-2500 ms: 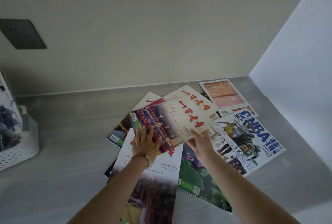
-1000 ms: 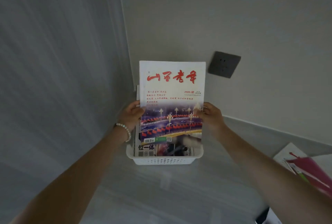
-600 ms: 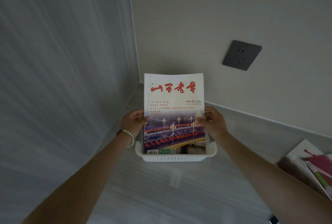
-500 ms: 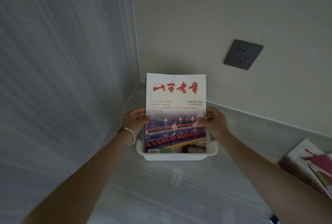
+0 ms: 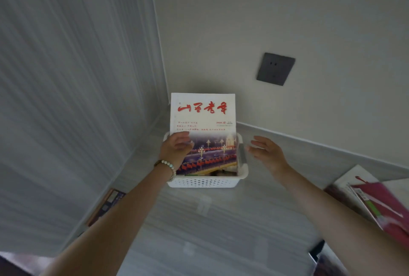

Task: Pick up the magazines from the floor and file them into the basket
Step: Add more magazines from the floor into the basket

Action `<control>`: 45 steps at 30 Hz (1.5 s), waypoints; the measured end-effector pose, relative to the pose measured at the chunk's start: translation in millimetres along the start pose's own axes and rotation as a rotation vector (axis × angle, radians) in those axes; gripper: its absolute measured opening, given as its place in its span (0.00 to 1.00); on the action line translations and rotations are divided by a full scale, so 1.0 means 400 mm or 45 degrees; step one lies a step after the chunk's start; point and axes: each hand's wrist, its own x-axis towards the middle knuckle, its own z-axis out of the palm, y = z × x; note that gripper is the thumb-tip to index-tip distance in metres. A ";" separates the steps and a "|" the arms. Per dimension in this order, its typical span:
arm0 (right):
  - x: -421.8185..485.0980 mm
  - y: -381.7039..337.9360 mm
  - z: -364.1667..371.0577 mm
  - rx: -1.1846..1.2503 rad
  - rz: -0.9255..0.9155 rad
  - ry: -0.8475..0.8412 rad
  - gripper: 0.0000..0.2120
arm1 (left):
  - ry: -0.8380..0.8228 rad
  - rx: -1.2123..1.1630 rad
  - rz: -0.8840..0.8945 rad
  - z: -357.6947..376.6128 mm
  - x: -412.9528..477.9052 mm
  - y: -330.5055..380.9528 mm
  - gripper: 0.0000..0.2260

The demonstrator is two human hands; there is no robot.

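Your magazine (image 5: 202,120) with the red writing on its white cover stands upright in the white basket (image 5: 205,182), which sits on the floor in the corner where two walls meet. Its bottom edge is down inside the basket, and its top sticks up well above the rim. Your left hand (image 5: 176,150) touches the magazine's left edge with loose, curled fingers — it looks like a light hold, not a tight squeeze. Your right hand (image 5: 265,153) is open and flat, just beside the basket's right wall, and it holds nothing. More magazines (image 5: 376,205) lie on the floor at the far right, so I think the job is not done. Here is what could go wrong. The magazine is tall and thin, and the basket is low, so it may tip forward or bend over when you let go with your left hand. If you pull that hand away fast, your beaded bracelet (image 5: 169,165) could catch the cover or the rim and drag the light basket along. I cannot tell how full the basket is behind the cover — if it is loose in there, the magazine may slide down flat.
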 end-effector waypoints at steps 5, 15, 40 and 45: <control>-0.093 0.070 -0.194 0.060 0.025 0.046 0.26 | -0.221 0.042 -0.003 0.178 -0.134 0.041 0.13; -0.372 0.286 -0.673 -0.102 0.221 0.161 0.32 | -0.554 0.173 -0.281 0.588 -0.376 -0.068 0.17; -0.544 0.525 -0.804 0.006 0.373 0.254 0.24 | -0.638 0.415 -0.158 0.775 -0.580 -0.144 0.20; -0.531 0.516 -0.785 0.128 0.403 0.303 0.22 | -0.922 0.614 0.100 0.765 -0.597 -0.076 0.16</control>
